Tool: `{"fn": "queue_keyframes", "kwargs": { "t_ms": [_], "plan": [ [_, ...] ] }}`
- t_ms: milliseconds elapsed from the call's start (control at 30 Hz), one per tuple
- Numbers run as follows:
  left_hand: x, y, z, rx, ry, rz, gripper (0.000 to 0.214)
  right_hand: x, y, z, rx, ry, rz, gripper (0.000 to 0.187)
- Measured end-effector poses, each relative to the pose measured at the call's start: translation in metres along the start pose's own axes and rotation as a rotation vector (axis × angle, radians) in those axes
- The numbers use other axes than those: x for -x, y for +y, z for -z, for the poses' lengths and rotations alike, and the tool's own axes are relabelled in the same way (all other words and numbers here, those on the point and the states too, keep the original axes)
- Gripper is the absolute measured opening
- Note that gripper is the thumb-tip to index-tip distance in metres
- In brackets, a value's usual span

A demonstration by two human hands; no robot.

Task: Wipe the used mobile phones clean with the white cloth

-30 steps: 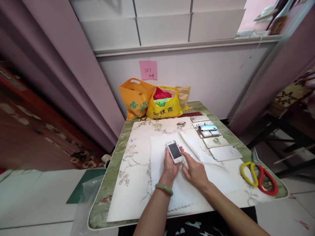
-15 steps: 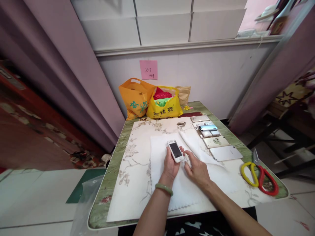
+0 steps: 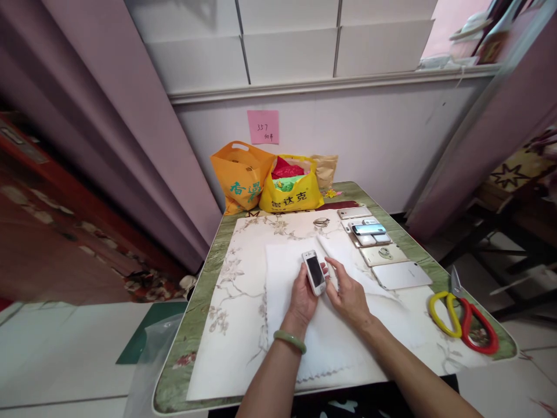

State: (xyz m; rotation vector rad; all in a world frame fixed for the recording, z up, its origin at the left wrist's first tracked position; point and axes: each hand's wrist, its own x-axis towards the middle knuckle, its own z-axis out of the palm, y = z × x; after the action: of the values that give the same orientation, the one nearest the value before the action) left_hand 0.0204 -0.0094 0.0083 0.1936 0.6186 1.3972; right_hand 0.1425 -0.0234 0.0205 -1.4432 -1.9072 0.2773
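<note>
My left hand [image 3: 302, 299], with a green bangle on its wrist, grips a small white phone [image 3: 314, 271] with a dark screen, tilted up above a white cloth [image 3: 282, 273] spread on the table. My right hand [image 3: 348, 296] is beside it, fingers curled, fingertips touching the phone's right edge. A folded corner of the cloth lies just right of the phone.
Several phones [image 3: 383, 252] lie in a row at the right of the green-edged table [image 3: 195, 302]. Yellow and red-handled scissors [image 3: 461, 316] sit at the right front. Two orange and yellow bags [image 3: 270, 186] stand at the back. A small ring [image 3: 321, 221] lies on the floral mat.
The phone has been turned more upright in my left hand. My right hand has risen from the cloth to the phone's right edge.
</note>
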Motion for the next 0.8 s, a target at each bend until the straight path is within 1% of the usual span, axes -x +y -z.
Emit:
{"fn": "queue_keyframes", "kwargs": {
  "t_ms": [167, 300, 400, 467, 533, 600, 667, 733, 800],
  "plan": [
    [0.001, 0.000, 0.002, -0.013, -0.014, 0.019, 0.031, -0.004, 0.001, 0.001, -0.026, -0.009, 0.012, 0.041],
    [0.000, -0.002, 0.004, 0.021, 0.000, -0.035, 0.025, -0.007, -0.001, 0.003, -0.066, -0.058, 0.060, 0.045],
    [-0.001, -0.002, 0.006, 0.020, 0.032, -0.054, 0.028, -0.008, -0.001, 0.002, -0.096, -0.104, 0.100, 0.044],
    [-0.001, -0.002, 0.005, 0.013, 0.042, -0.043, 0.032, -0.010, 0.001, 0.002, -0.106, -0.119, 0.100, 0.041],
    [-0.001, -0.001, 0.003, 0.010, 0.032, -0.024, 0.035, -0.017, 0.003, 0.004, -0.120, -0.125, 0.089, 0.044],
    [0.000, 0.000, 0.001, 0.004, -0.002, -0.005, 0.041, -0.031, 0.004, 0.005, -0.129, -0.110, 0.059, 0.053],
    [-0.001, 0.000, 0.000, -0.009, -0.011, 0.003, 0.047, -0.053, 0.004, 0.006, -0.125, -0.080, 0.011, 0.061],
    [-0.002, -0.001, -0.001, -0.019, 0.031, 0.007, 0.050, -0.081, 0.005, 0.003, -0.121, -0.042, -0.031, 0.063],
    [-0.003, -0.001, -0.001, -0.019, 0.094, 0.017, 0.050, -0.111, 0.009, -0.007, -0.130, -0.001, -0.054, 0.060]
  ]
}}
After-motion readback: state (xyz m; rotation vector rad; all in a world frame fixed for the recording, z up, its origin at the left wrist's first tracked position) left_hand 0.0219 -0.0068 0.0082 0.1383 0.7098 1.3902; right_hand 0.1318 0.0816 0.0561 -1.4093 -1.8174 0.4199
